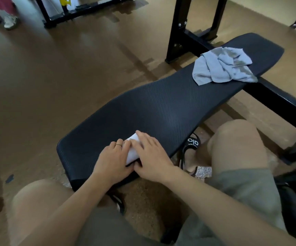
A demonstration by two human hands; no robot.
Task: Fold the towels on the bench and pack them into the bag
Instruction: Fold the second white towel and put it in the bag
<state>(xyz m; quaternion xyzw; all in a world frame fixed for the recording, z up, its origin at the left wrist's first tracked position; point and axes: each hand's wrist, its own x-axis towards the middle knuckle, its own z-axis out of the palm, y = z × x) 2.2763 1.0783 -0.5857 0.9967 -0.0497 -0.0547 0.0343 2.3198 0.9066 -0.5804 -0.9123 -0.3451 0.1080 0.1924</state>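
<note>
the only writing i can read is white lettering on the black strap of the sandal point(192, 143) under the bench's right edge; it looks like "alo", seen upside down from here. a second sandal strap point(203, 171) nearer me glitters with small stones.

around the work: the black bench point(161, 110) has a ribbed pad and runs from near my knees away to the upper right. behind its far end stands a black steel frame point(184, 29), and one black bar point(276, 102) runs along the floor on the right. at the top left, someone's white shoe point(10, 22) and a bit of pink cloth show on the brown floor. a dark object at the right edge beside my thigh may be the bag, but i cannot tell.

my own hands cover most of the white towel point(133, 150), so little of it shows. it lies on the near end of the bench, already small and folded, its long side running roughly along the bench. my left hand point(113, 160) lies on its left side with fingers bent at the knuckles, a thin ring on one finger; my right hand point(150, 153) presses flat on top, fingers straight.

the grey towel point(223, 65) sits crumpled near the far end, well apart from the white one, one corner hanging over the right edge.
</note>
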